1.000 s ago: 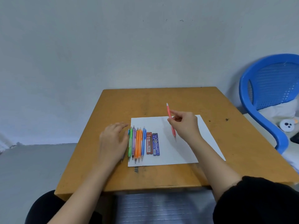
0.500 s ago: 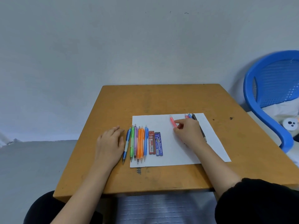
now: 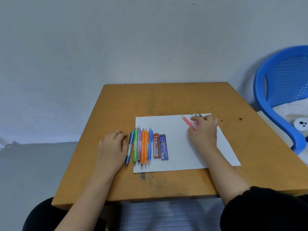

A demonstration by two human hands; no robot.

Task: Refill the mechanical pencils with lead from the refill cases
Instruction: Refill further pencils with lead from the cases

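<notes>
The left hand [image 3: 112,145] rests relaxed beside the pencil row [image 3: 141,145]. The right hand [image 3: 204,130] lies loosely over the pink pencil [image 3: 187,121].

Glossy translucent plastic is shown by the pencils [image 3: 143,147] beside the left hand [image 3: 112,147]; matt white paper [image 3: 178,147] is laid on the scuffed wooden table [image 3: 150,100].
</notes>
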